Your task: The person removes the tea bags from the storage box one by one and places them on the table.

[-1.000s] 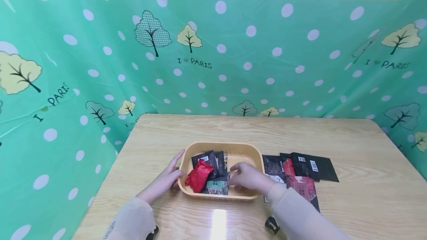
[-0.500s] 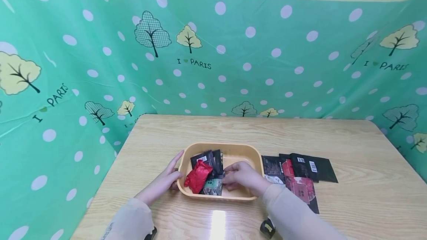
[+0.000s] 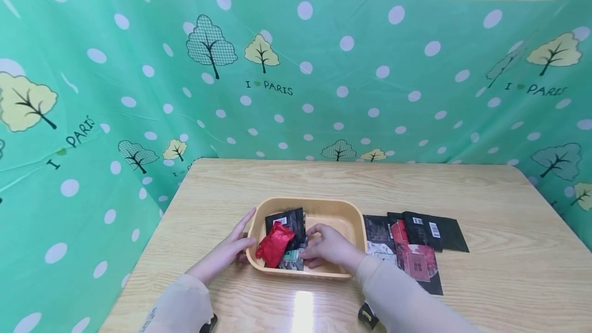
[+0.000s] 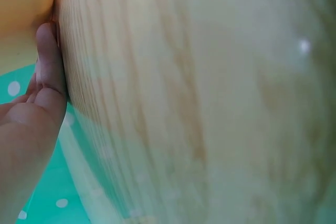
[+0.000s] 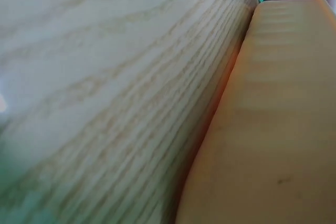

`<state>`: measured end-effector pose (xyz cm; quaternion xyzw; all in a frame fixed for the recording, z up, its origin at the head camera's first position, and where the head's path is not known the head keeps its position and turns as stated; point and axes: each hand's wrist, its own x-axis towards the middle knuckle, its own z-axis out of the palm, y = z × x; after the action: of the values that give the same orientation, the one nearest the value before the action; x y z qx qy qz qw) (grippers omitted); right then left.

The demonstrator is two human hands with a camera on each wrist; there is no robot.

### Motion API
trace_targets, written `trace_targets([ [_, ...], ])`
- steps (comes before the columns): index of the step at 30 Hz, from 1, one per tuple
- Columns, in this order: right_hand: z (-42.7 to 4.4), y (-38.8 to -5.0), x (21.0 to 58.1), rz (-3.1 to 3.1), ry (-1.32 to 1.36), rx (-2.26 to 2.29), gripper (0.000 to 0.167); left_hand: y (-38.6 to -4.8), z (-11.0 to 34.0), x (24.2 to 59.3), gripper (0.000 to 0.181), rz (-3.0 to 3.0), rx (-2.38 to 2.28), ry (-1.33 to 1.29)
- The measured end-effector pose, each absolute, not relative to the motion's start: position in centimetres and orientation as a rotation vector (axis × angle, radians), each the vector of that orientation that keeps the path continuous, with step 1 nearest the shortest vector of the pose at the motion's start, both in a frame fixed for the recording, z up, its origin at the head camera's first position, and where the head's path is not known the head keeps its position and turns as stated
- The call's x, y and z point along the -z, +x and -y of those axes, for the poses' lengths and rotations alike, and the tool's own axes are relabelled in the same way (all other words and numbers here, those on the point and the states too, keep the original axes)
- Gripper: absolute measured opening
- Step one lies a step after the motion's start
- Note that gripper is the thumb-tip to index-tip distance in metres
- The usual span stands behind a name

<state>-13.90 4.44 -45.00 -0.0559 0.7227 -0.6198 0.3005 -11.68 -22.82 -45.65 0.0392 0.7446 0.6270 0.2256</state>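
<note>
Head view, tray: your shallow yellow-orange plastic tray (image 3: 335, 210) sits on the pale wood-grain surface (image 3: 259, 302).
Head view, packets: black flat printed packets (image 3: 297, 222) and one crumpled red shiny packet (image 3: 275, 244) lie in the tray's left half; more dark and red flat packets (image 3: 423, 266) overlap just right of the tray.
Head view, left grip: your left hand (image 3: 231, 245) has thumb and forefinger spread against the tray's left end.
Head view, right grip: your right hand (image 3: 326, 245) is inside the tray, fingers bent beside the black packets; you cannot tell whether it pinches any.
Left wrist view: your left hand reaches the tray's outer wall.
Right wrist view: the tray's long side shows; part of a hand appears beyond its far end.
</note>
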Motion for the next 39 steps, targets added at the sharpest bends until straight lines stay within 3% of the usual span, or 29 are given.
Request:
trace_targets([
  [13,-4.8,-14.1,44.8,-2.103,-0.066,1.651,0.044,-11.5,22.7,45.6,0.077,-2.054,-1.677,0.087],
  [39,-6.4,-14.4,43.6,-2.712,-0.21,1.359,0.023,-11.4,22.6,45.4,0.075,-2.096,-1.648,0.061],
])
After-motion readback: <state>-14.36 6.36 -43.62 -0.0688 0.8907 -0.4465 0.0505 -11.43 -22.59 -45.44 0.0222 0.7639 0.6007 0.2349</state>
